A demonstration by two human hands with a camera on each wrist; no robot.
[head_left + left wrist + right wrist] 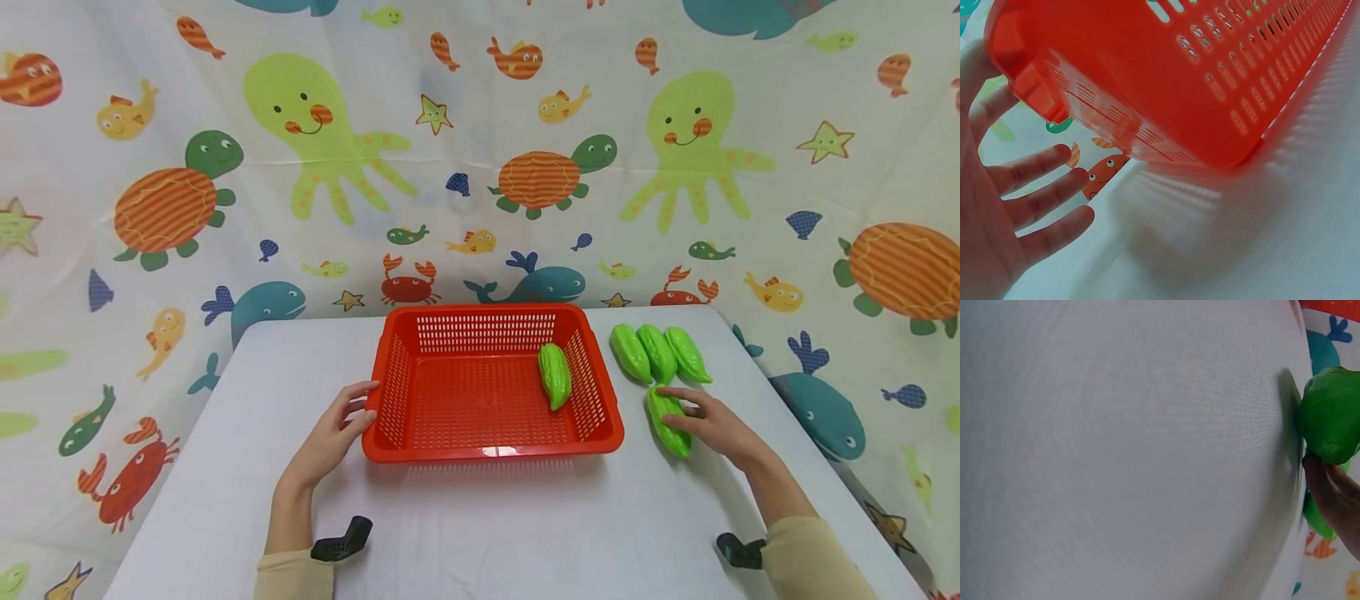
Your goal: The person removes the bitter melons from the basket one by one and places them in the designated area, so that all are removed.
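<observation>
The right hand (712, 425) lies over a green toy gourd (666, 422), fingers curled round it on the white table (525, 525). The gourd's long axis runs away from the wrist, toward three more gourds (658, 352) just beyond the fingertips. The red basket (491, 454) sits to that hand's left — one gourd (556, 375) already inside it. The left hand (333, 433), fingers straight, touches the basket's far wall. No readable writing anywhere.

Two bare hands in shot, left hand (335, 431) & right hand (712, 425), no gloves, no rings seen. Both forearms end in beige long sleeves (806, 554), cuffs sitting approx at the wrist. Black cam mount (342, 540) strapped under each wrist, hard plastic, angled bracket shape
</observation>
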